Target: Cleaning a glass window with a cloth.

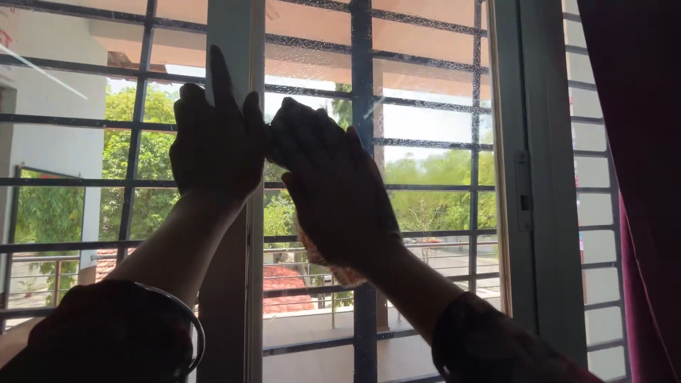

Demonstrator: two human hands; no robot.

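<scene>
Cloth crumpled under right hand, on smooth glass pane

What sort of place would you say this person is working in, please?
Probably a room in a home, at a window. The left hand rests on the window frame; the right hand presses a cloth to the glass. A metal grille and dark red curtain fit.
</scene>
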